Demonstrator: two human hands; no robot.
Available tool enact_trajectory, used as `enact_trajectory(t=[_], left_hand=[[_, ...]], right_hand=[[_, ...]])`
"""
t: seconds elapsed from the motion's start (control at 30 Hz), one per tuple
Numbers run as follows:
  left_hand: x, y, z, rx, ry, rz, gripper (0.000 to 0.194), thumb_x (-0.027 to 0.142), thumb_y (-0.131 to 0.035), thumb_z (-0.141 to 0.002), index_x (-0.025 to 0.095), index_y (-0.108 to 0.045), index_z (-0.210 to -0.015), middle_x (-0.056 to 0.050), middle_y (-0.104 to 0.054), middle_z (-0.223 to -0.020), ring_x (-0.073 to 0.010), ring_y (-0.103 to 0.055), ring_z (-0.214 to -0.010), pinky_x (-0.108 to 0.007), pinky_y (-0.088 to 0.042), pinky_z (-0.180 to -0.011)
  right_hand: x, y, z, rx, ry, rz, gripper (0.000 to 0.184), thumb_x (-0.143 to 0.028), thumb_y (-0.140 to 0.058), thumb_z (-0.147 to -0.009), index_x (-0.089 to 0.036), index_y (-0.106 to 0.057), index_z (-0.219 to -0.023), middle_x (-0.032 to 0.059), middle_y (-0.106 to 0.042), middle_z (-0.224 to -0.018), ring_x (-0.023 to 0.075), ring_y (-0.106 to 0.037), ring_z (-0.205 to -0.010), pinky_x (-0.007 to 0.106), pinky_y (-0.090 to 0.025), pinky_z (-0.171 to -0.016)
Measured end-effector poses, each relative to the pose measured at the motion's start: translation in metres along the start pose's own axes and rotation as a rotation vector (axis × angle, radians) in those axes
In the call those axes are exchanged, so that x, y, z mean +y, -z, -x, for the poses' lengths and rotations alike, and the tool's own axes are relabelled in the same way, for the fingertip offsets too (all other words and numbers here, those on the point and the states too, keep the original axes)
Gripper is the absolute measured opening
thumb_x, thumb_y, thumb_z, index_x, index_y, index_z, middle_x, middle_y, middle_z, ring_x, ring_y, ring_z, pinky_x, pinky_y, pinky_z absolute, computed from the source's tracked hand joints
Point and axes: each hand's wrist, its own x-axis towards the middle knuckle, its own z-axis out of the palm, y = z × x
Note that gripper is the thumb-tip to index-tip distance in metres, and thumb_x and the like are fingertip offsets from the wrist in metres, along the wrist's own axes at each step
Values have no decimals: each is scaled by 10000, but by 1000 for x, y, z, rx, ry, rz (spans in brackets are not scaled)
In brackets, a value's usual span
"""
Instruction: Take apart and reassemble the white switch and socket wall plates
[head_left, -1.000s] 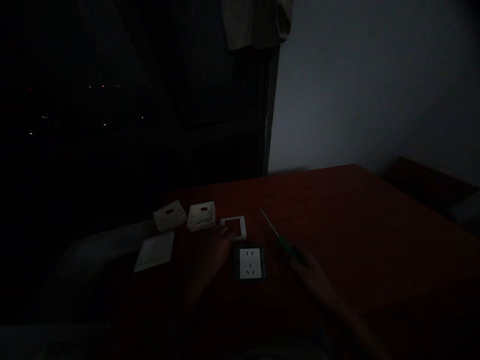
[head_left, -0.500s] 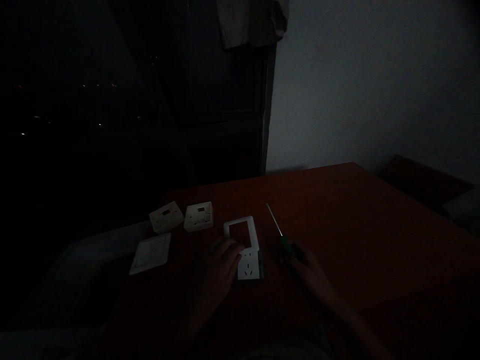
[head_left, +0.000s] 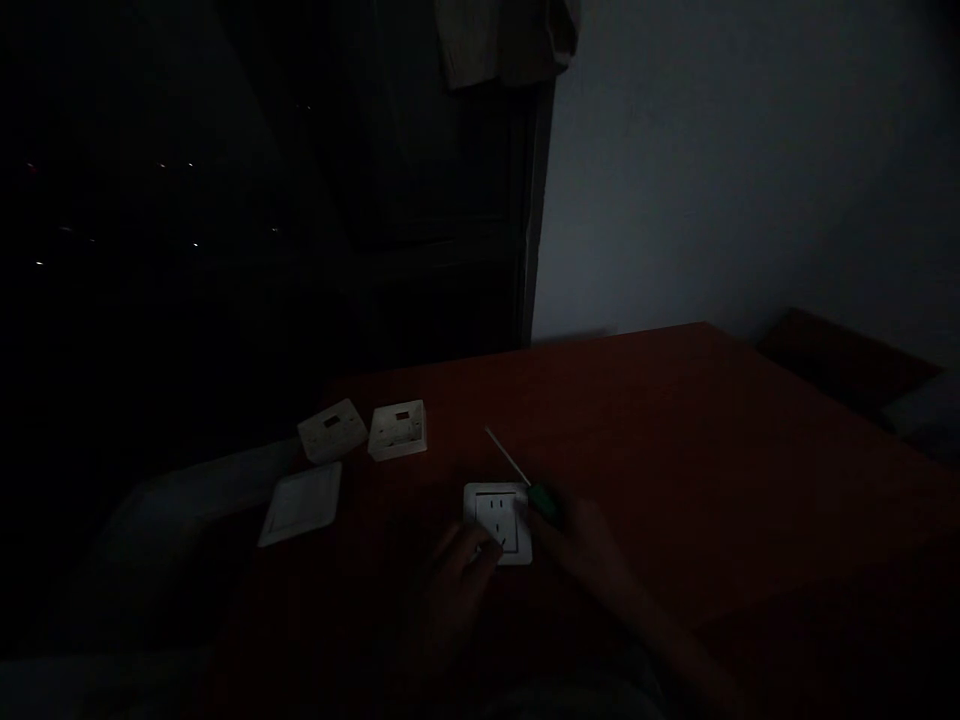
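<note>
Your left hand has its fingers bent over the low left corner of the white frame, touching it. It's too dark to tell if you pinch it or just press. Your right hand is wrapped around the green grip of the screwdriver, with the metal tip pointing up and left, away from you. That hand is right by the frame's right side; I can't tell if it touches.

The frame is on the table in front of you, around the socket. It looks like thin, hard plastic: light, stiff and a bit slippery. It could crack if bent, so hold it by two outer edges and push gently. The screwdriver should feel firm; its fat grip is the best place to hold.

Farther out, to the left, are a white box, another box turned at an angle, and a flat white plate near you.
</note>
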Motion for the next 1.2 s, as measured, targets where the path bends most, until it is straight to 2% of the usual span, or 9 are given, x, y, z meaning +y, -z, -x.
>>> enact_trajectory(t=[0.1,0.23,0.33,0.47,0.6,0.8,0.97,1.2], left_hand=[[-2,0,0,68,14,68,306,92,-521,-866,258,-612,-1105,-43,-616,-1167,-234,-581,-1029,-368,-528,-848],[-8,2,-2,143,52,131,411,145,-571,-848,280,-536,-1235,-53,-510,-1330,-270,-498,-1177,-443,-474,-962],[-11,1,-7,133,90,151,578,206,-662,-799,280,-449,-1332,-63,-395,-1450,-303,-418,-1271,-485,-423,-1025],[-12,-2,-13,74,66,151,722,242,-711,-760,284,-374,-1397,-63,-314,-1517,-324,-322,-1350,-513,-362,-1079],[-12,-1,-16,61,78,120,761,236,-717,-745,298,-355,-1412,-49,-309,-1525,-324,-302,-1363,-518,-351,-1086],[-12,3,-20,30,73,131,774,226,-733,-716,295,-375,-1399,-62,-371,-1484,-327,-363,-1327,-511,-372,-1066],[-9,3,-22,47,85,149,770,224,-730,-710,312,-385,-1393,-66,-376,-1471,-325,-397,-1305,-498,-389,-1052],[-9,5,-21,57,105,142,787,241,-748,-697,296,-388,-1395,-74,-363,-1477,-339,-383,-1308,-509,-387,-1052]], right_hand=[[-1,-3,0,-10,8,5,418,-372,-541,-835,-150,-596,-1185,112,-713,-1010,240,-679,-864,311,-509,-723],[-1,-1,0,-30,15,-15,407,-320,-539,-830,-175,-594,-1207,102,-716,-1032,241,-682,-877,325,-518,-746],[-1,0,0,-45,7,-10,420,-311,-546,-821,-166,-592,-1213,107,-719,-1023,248,-685,-853,343,-523,-743],[-1,1,3,-45,29,-45,415,-330,-535,-835,-179,-596,-1216,103,-703,-1089,250,-673,-930,349,-520,-793],[-2,3,7,-39,43,-50,415,-319,-549,-826,-204,-604,-1221,90,-697,-1116,248,-668,-949,339,-520,-792],[-1,4,7,-75,25,-79,370,-298,-530,-833,-178,-621,-1170,88,-706,-1078,237,-667,-925,325,-513,-787],[4,3,6,-71,17,-107,336,-362,-527,-852,-184,-648,-1111,68,-726,-953,224,-669,-815,308,-518,-713],[6,3,7,-73,-24,-194,394,-449,-513,-865,-182,-641,-1125,67,-725,-973,232,-669,-846,303,-523,-712]])
